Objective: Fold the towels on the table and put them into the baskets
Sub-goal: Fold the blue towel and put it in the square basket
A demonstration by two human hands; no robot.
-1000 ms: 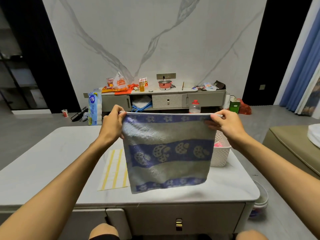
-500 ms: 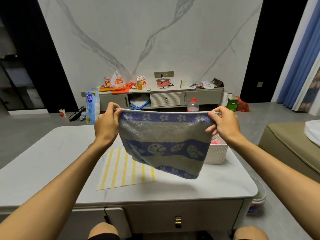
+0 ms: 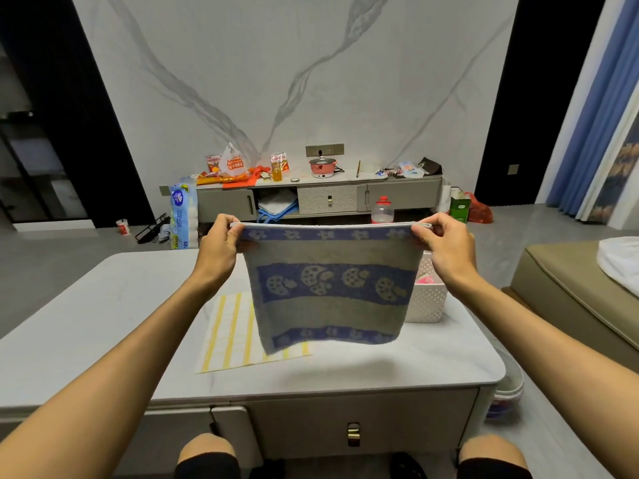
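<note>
A grey towel with blue patterned bands (image 3: 330, 299) hangs doubled in the air above the white table (image 3: 86, 323). My left hand (image 3: 219, 248) pinches its top left corner and my right hand (image 3: 446, 248) pinches its top right corner, stretching the top edge level. A white towel with yellow stripes (image 3: 231, 335) lies flat on the table, partly behind the hanging towel. A white perforated basket (image 3: 427, 300) stands on the table's right side behind my right wrist, with something pink inside it.
The table's front has a drawer (image 3: 352, 423) above my knees. A beige sofa (image 3: 570, 299) stands at the right, and stacked bowls (image 3: 508, 392) sit on the floor beside the table. A cluttered low cabinet (image 3: 321, 197) lines the far wall.
The towel's lower edge swung away from me half a second ago and has swung back to hang straight down. Both hands stay on the top corners, a little higher in view.
</note>
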